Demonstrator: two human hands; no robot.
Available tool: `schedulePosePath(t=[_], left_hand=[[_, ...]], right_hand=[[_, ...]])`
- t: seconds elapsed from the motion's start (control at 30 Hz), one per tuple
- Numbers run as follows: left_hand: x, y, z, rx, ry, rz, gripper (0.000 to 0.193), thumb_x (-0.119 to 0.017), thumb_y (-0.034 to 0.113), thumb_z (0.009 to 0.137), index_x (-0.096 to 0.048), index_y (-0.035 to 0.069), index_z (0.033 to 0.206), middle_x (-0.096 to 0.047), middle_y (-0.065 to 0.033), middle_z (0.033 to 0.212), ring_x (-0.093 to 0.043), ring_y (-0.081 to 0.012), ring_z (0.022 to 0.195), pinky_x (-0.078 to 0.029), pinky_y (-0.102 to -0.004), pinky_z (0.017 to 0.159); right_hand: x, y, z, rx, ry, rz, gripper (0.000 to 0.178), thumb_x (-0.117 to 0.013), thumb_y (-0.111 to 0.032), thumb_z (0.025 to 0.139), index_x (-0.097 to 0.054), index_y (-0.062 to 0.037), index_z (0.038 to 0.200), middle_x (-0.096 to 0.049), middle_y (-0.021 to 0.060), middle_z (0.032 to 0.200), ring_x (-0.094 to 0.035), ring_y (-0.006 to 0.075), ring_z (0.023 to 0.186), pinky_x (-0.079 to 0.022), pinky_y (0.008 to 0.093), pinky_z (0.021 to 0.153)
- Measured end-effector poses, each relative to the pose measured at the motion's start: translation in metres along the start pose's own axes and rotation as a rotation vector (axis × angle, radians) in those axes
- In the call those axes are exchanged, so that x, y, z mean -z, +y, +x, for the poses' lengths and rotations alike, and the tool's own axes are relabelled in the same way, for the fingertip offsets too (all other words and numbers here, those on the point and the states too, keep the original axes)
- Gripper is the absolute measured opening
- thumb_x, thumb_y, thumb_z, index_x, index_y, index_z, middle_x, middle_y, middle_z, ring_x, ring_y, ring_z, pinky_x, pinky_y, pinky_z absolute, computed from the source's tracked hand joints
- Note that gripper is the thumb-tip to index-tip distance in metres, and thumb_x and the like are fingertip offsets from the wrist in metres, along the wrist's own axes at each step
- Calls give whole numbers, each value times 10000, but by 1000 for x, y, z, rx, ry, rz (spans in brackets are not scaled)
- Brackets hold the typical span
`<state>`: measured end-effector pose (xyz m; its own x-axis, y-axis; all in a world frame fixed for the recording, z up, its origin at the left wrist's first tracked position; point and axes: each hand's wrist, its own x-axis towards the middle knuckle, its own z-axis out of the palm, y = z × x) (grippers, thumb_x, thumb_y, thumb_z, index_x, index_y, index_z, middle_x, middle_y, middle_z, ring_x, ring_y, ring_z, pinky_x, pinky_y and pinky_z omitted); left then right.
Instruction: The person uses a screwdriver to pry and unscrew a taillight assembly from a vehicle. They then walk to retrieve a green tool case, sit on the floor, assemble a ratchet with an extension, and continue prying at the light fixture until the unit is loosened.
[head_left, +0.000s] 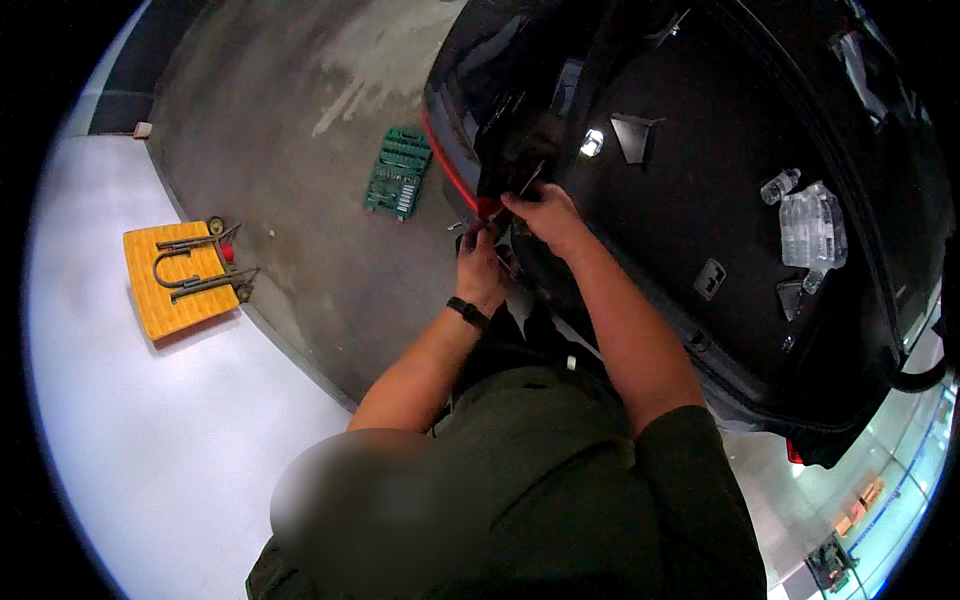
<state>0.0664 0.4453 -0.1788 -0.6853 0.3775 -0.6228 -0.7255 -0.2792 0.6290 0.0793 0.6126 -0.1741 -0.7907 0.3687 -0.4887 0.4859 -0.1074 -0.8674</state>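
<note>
At the rear corner of a dark car (455, 90) with its boot open, both my hands work close together beside a red tail light (487, 206). My left hand (482, 272), with a black watch on its wrist, is closed just below the light, and its fingertips are mostly hidden. Reaching over the boot edge, my right hand (548, 213) is closed too, with fingers pinched near the light. A thin, rod-like metal tool (533, 177) sticks up from its grip; the tool's exact kind is too small to tell.
A green socket set case (398, 172) lies open on the concrete floor. In the boot are a lit lamp (592, 143), a metal plate (630, 138), a water bottle (780, 186) and a clear plastic-wrapped pack (812, 228). A yellow wooden-topped stool (180, 280) lies at the left.
</note>
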Motion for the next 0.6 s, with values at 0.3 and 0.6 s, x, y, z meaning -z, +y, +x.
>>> schedulePosePath(t=[0.3, 0.6], left_hand=[[-5, 8, -5, 39, 47, -12, 336, -412, 332, 1117, -578, 100, 1294, -656, -34, 1123, -612, -196, 874, -547, -364, 735], [-6, 9, -5, -2, 60, -39, 241, -465, 269, 1101, -567, 105, 1246, -651, -45, 1043, -584, -173, 785, -526, -340, 649]], right_hand=[[-8, -19, -8, -54, 15, -37, 414, -783, -338, 904, -735, -29, 1175, -769, 99, 1076, -709, 234, 933, -536, 385, 842], [-7, -7, 3, -9, -38, 49, 291, -764, -222, 925, -727, -18, 1129, -728, 48, 983, -643, 165, 841, -517, 336, 730]])
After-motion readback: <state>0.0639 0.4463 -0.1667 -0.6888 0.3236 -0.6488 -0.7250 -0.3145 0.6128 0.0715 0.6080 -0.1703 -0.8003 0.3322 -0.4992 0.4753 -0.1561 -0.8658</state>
